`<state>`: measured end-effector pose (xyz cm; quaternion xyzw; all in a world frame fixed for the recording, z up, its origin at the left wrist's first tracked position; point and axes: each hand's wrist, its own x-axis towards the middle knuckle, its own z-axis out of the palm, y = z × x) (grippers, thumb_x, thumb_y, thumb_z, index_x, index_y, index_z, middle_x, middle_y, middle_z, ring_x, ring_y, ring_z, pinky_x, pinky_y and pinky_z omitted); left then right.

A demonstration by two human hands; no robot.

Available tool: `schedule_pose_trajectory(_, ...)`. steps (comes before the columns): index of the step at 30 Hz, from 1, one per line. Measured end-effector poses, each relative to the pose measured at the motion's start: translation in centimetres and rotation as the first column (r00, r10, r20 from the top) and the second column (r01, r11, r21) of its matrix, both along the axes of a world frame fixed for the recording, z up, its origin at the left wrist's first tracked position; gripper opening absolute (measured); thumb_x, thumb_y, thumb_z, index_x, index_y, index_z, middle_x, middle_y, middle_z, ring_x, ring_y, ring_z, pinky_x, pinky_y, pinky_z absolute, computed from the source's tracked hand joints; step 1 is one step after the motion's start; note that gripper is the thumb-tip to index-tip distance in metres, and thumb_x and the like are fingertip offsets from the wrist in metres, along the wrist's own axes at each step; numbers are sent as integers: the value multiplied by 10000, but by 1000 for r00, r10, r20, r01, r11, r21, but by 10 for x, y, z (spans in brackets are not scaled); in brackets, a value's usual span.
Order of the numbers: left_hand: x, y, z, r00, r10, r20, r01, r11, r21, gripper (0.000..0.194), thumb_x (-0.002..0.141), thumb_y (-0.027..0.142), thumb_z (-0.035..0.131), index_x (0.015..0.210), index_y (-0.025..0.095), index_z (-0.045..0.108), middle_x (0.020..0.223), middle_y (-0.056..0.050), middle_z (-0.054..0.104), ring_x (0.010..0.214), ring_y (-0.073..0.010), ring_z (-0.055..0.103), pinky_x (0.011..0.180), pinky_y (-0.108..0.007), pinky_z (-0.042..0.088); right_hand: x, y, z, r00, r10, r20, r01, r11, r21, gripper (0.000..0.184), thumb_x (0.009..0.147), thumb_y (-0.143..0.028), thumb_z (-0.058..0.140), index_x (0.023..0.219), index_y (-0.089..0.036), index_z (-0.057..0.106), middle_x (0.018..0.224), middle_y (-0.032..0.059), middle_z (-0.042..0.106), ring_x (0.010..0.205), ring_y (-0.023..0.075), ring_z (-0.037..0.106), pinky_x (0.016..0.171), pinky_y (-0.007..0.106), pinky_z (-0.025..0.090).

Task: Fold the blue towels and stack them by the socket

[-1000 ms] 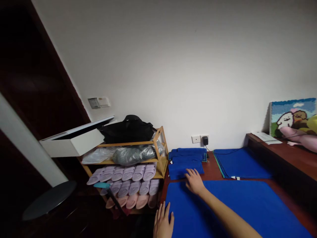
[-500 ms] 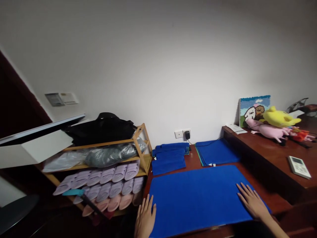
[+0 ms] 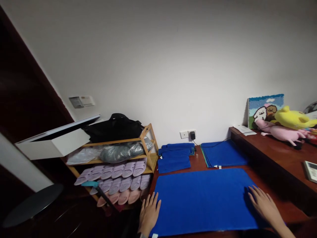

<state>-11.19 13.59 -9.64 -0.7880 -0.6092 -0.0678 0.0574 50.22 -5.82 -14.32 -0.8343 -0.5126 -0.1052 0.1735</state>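
Note:
A blue cloth (image 3: 205,198) lies spread flat on the reddish-brown desk (image 3: 198,156), with a small white tag at its near left corner. My left hand (image 3: 150,211) rests at the cloth's left edge, fingers stretched and pointing away from me. At the right edge, my right hand (image 3: 265,205) lies with its fingers apart, the fingertips over the cloth. Neither hand grips anything. Behind the spread cloth are some folded blue cloths (image 3: 174,160) on the left and a flat stack of blue cloths (image 3: 224,153) on the right.
Left of the desk stands a wooden rack (image 3: 150,145) with slippers, plastic-wrapped things, a black bag (image 3: 114,129) and a white box (image 3: 54,145). A raised ledge on the right carries plush toys (image 3: 282,132) and a picture (image 3: 266,109). A plugged-in charger (image 3: 192,135) trails a cable.
The view has turned left, so the scene sits further right. My right hand lies slightly further out along the cloth's right edge. The left hand stays by the left edge, and the near left tag now shows.

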Motion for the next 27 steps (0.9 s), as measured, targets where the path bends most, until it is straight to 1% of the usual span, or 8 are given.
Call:
schedule_pose_trajectory(4, 22, 23, 18, 995, -76, 62, 70, 993, 93, 548, 1062, 394, 303, 1455, 208, 635, 1544, -88, 605, 1469, -271, 506, 1262, -472, 337, -82, 62, 50, 965, 233, -117, -242, 968, -64, 645, 991, -510, 295, 1478, -228, 612, 1564, 103, 562, 1466, 319, 495, 1240, 537, 354)
schedule_pose_trajectory(8, 60, 60, 30, 983, -147, 111, 147, 989, 7, 537, 1057, 376, 357, 1521, 197, 559, 1632, -92, 498, 1526, -256, 426, 1279, -453, 316, -191, 129, 83, 855, 451, -255, -489, 866, -107, 608, 1037, -454, 302, 1570, -234, 494, 1647, 73, 450, 1542, 267, 381, 1278, 511, 293)
schedule_pose_trajectory(12, 74, 85, 22, 984, -140, 109, 151, 983, -106, 568, 1071, 452, 362, 1592, 245, 456, 1695, -93, 378, 1572, -274, 333, 1291, -512, 266, -269, 177, 89, 786, 526, -324, -599, 778, -190, 639, 1050, -482, 311, 1628, -219, 381, 1704, 64, 330, 1592, 270, 253, 1303, 510, 208)
schedule_pose_trajectory(15, 66, 92, 10, 984, -136, 116, 147, 984, -97, 577, 1078, 495, 342, 1610, 284, 417, 1713, -75, 340, 1583, -265, 305, 1294, -516, 248, -291, 195, 82, 805, 501, -318, -576, 788, -217, 641, 1048, -476, 324, 1636, -225, 360, 1717, 66, 291, 1603, 278, 210, 1311, 508, 158)
schedule_pose_trajectory(17, 60, 95, 4, 983, -143, 116, 153, 985, -78, 573, 1081, 508, 335, 1612, 307, 408, 1717, -61, 331, 1587, -257, 298, 1298, -515, 236, -284, 198, 75, 830, 470, -300, -539, 814, -218, 635, 1049, -475, 313, 1637, -242, 358, 1718, 61, 294, 1602, 271, 217, 1310, 509, 156)
schedule_pose_trajectory(20, 56, 97, 3, 983, -141, 115, 150, 985, -81, 573, 1085, 516, 325, 1616, 315, 399, 1720, -56, 323, 1590, -254, 289, 1305, -511, 215, -240, 191, 65, 883, 390, -261, -449, 864, -227, 628, 1049, -482, 287, 1633, -265, 369, 1708, 52, 327, 1597, 265, 245, 1299, 532, 180)
schedule_pose_trajectory(24, 57, 99, 6, 984, -137, 115, 149, 984, -96, 571, 1085, 513, 331, 1620, 323, 389, 1721, -43, 322, 1593, -254, 283, 1306, -499, 212, -135, 164, 46, 955, 225, -196, -272, 925, -265, 639, 1032, -481, 277, 1627, -272, 382, 1701, 46, 354, 1586, 268, 284, 1286, 542, 209)
schedule_pose_trajectory(27, 57, 101, 6, 987, -125, 102, 136, 984, -114, 580, 1083, 524, 328, 1626, 324, 374, 1726, -40, 311, 1598, -246, 268, 1306, -484, 206, -55, 140, 30, 986, 72, -148, -116, 943, -311, 672, 1014, -508, 245, 1635, -283, 366, 1707, 32, 349, 1584, 267, 290, 1283, 528, 214)
